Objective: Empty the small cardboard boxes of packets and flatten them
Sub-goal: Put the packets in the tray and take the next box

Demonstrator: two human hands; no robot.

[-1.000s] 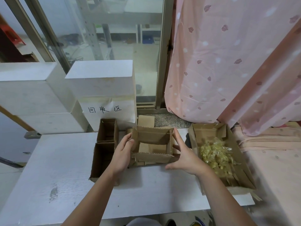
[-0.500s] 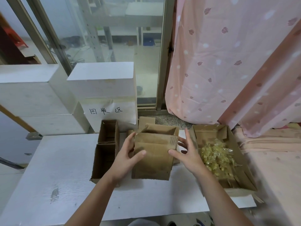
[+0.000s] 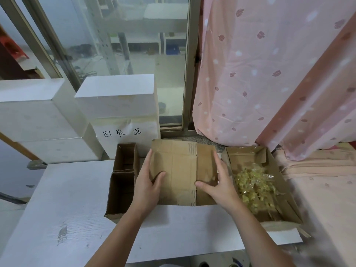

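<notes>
A flattened brown cardboard box [image 3: 181,170] lies on the white table [image 3: 57,199], on top of other flat cardboard. My left hand [image 3: 148,185] holds its left edge, thumb on top of the sheet. My right hand [image 3: 219,182] holds its right edge, thumb lying across the sheet. Two small open cardboard boxes stand to the left: one farther back [image 3: 126,157], one nearer [image 3: 120,193]; both look empty. A large open carton [image 3: 285,189] on the right holds a heap of yellowish clear packets [image 3: 254,185].
White blocks [image 3: 115,97] stand at the table's back left, one with a handwritten paper label. A glass door is behind them. A pink curtain [image 3: 269,74] hangs at the right, over pink cloth beside the carton.
The box stood open between my hands a second ago. It has been folded down and now lies flat on the cardboard stack, with both hands on its edges.
</notes>
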